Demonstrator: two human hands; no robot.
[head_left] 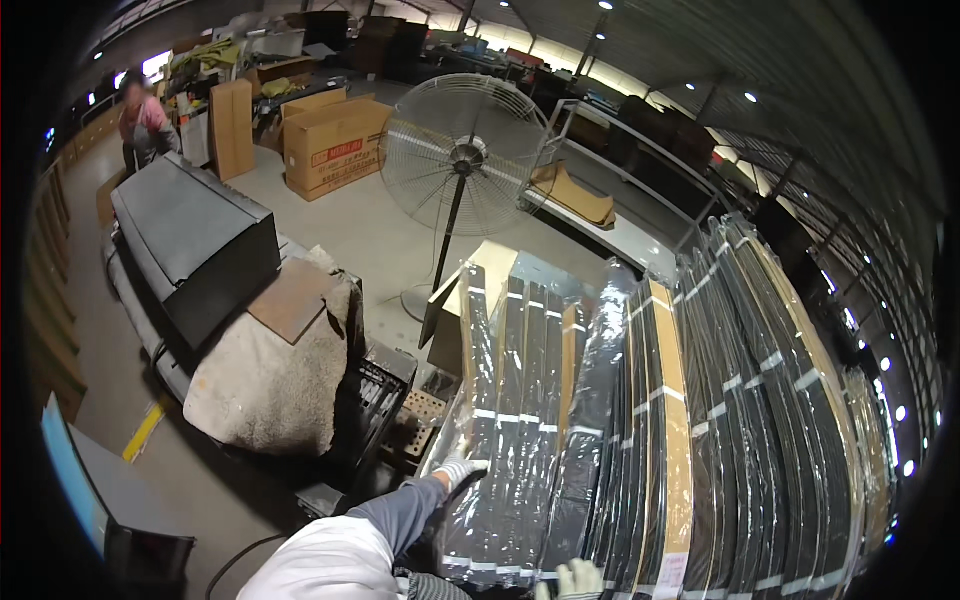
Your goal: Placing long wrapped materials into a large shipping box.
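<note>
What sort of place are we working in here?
Likely a factory or warehouse floor: there's a high metal roof, a large standing fan, and long rows of plastic-wrapped dark panels beside the gloved left hand.

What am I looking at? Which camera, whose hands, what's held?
No robot here: it's a person with two gloved hands. The one picture comes from a fisheye camera worn on their head, looking down, so straight edges bend near the rim. The left hand is at the left side of a row of plastic-wrapped panels; the right hand is by their near ends, cut off by the frame. I can't tell if either grips anything. Left of the row, a brown board lies on a pale, rough cover. Beyond stands a fan.
</note>
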